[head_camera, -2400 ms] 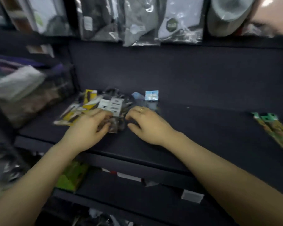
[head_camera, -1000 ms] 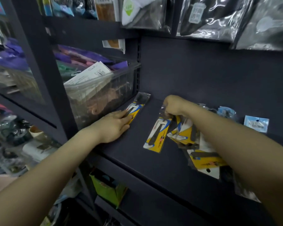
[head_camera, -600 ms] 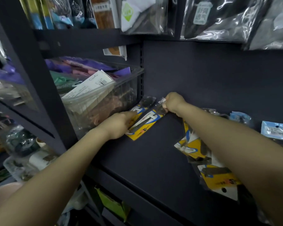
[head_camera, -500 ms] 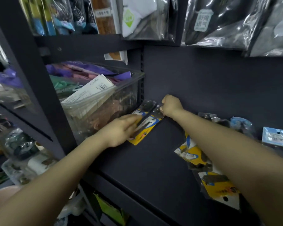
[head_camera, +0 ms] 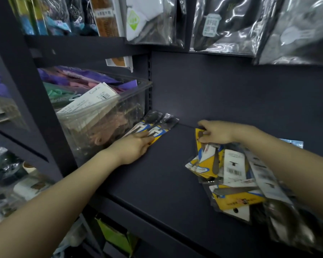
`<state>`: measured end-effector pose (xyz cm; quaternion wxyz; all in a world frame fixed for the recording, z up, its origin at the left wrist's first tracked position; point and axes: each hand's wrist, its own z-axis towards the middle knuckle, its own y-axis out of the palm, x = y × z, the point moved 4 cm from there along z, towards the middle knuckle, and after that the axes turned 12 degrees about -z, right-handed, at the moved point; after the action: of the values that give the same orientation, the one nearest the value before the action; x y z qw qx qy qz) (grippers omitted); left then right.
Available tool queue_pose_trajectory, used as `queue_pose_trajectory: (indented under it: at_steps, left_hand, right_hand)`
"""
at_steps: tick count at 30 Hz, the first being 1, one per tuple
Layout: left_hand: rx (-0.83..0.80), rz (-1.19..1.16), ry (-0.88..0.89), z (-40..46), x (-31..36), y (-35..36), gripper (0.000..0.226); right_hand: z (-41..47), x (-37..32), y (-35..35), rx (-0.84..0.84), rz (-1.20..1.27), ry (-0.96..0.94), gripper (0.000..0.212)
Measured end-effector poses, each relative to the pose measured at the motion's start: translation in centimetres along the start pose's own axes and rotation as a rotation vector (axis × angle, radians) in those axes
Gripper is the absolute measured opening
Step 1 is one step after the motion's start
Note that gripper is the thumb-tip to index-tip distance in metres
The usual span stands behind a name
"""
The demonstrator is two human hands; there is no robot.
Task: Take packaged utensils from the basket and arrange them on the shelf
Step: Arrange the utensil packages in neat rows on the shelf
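Note:
Two yellow-and-blue packaged utensils (head_camera: pixel 158 125) lie side by side at the back left of the dark shelf (head_camera: pixel 157 179), beside a clear bin. My left hand (head_camera: pixel 132 148) rests flat on their near ends, fingers spread. A loose pile of packaged utensils (head_camera: pixel 229 175) lies at the shelf's right. My right hand (head_camera: pixel 215 132) pinches the top edge of a yellow package (head_camera: pixel 203 146) at the pile's far end. No basket is in view.
A clear plastic bin (head_camera: pixel 101 120) full of packets stands left of the shelf behind a dark upright post (head_camera: pixel 34 101). Bagged goods (head_camera: pixel 222 25) hang from the shelf above. Lower shelves hold green boxes (head_camera: pixel 116 237). A blue packet (head_camera: pixel 295 143) lies behind my right forearm.
My right hand let go of the second package at the back left and moved right to the pile, where it closed on another yellow package. My left hand stayed on the two placed packages.

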<state>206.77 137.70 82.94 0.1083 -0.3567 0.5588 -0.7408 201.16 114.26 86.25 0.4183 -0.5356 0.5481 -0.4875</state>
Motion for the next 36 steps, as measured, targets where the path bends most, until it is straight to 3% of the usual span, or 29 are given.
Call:
queue_pose_trajectory:
  at_steps: [5, 7, 9, 11, 15, 18, 20, 22, 25, 27, 29, 31, 36]
  left_hand:
    - [0.143, -0.058, 0.057, -0.4, 0.9, -0.3, 0.057]
    - [0.184, -0.125, 0.101, -0.8, 2.2, -0.3, 0.060]
    - [0.221, -0.203, 0.142, -1.4, 4.0, -0.3, 0.059]
    - [0.236, -0.354, 0.113, -1.7, 5.4, -0.3, 0.044]
    - [0.271, -0.871, 0.035, -1.7, 7.7, -0.6, 0.035]
    - [0.446, -0.834, 0.069, -2.1, 8.8, -2.7, 0.020]
    - [0.529, -0.742, 0.066, -2.8, 8.9, -4.2, 0.023]
    - [0.562, -0.772, 0.069, -3.8, 8.9, -5.4, 0.022]
    - [0.646, -1.028, 0.062, -5.6, 8.7, -6.1, 0.012]
    - [0.722, -1.204, 0.005, -6.6, 8.3, -6.2, 0.015]
    - [0.783, -1.346, -0.065, -7.4, 7.3, -6.2, 0.015]
    - [0.787, -1.465, -0.089, -8.2, 6.5, -6.2, 0.015]
    - [0.701, -1.606, -0.078, -10.5, 5.3, -5.4, 0.020]
  right_hand:
    - [1.6, -0.2, 0.5, 0.079, 0.198, 0.102, 0.051]
    - [2.1, -0.4, -0.3, 0.170, 0.321, 0.103, 0.031]
    - [1.9, -1.1, -2.1, 0.289, 0.491, 0.035, 0.013]
    - [1.0, -2.4, -4.4, 0.399, 0.655, -0.081, 0.006]
    - [-1.7, -5.2, -8.7, 0.505, 0.883, -0.346, 0.027]
    - [-4.3, -7.7, -10.2, 0.542, 0.962, -0.484, 0.023]
    - [-6.0, -9.7, -10.1, 0.519, 1.009, -0.552, 0.026]
    - [-6.9, -11.2, -9.4, 0.498, 1.012, -0.580, 0.052]
    - [-7.0, -11.3, -6.8, 0.363, 1.126, -0.390, 0.074]
    - [-6.9, -11.2, -4.5, 0.162, 1.049, -0.320, 0.061]
    - [-7.0, -11.6, -2.4, 0.005, 0.931, -0.364, 0.031]
    - [-7.0, -12.1, -1.2, -0.072, 1.017, -0.354, 0.010]
    - [-5.4, -11.1, -0.5, -0.037, 1.391, -0.118, 0.010]
